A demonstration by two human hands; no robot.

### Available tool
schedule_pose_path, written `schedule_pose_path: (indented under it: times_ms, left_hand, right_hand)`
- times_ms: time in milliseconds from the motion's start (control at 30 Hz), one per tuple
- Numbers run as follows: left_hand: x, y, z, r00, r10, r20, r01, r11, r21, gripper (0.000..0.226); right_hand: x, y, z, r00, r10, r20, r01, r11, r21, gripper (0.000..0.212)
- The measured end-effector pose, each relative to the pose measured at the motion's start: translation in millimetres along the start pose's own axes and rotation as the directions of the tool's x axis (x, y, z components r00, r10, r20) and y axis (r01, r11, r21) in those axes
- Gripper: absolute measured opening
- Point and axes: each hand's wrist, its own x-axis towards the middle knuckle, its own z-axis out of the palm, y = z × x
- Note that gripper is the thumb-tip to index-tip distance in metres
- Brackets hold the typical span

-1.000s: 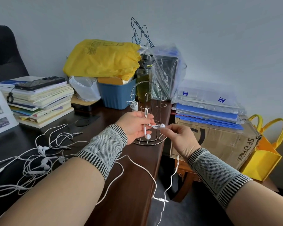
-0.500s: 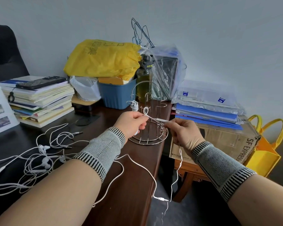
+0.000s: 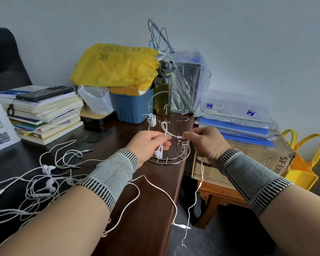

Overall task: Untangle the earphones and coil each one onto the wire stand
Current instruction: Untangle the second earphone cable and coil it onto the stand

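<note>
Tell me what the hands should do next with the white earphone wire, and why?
Probably wind another loop. The left hand pinches the white earphone wire with its buds hanging below, the right hand holds the next stretch taut, and a long tail still dangles off the dark wooden desk, not yet on the silver wire stand.

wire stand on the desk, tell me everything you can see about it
The wire stand is thin shiny metal: a round ring base, upright rods, small hooks near the top and an arched handle. It stands upright near the right edge of the dark wooden desk, in front of a blue tub. One coiled white earphone hangs on its left hook. Both hands work just in front of it; contact with it can't be told.
</note>
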Motion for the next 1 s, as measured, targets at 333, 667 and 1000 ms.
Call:
schedule_pose_path:
  times_ms: [333,667,1000]
  left_hand:
    - [2.4,-1.0,-2.2,0.984,0.035,-0.176,-0.027,0.999,0.047,0.026]
    - [8.6,0.6,12.0,0.994,-0.045,-0.102,0.041,0.998,-0.046,0.043]
    - [-11.5,3.5,34.6,0.992,0.024,-0.121,-0.028,0.999,-0.034,0.014]
  right_hand:
    - [-0.5,6.8,4.9,1.000,-0.011,0.013,0.012,0.996,-0.094,0.027]
    - [-4.7,8.5,2.3,0.999,-0.042,0.000,0.041,0.973,-0.229,0.030]
    - [-10.2,7.9,-3.2,0.997,-0.020,-0.073,0.014,0.996,-0.085,0.026]
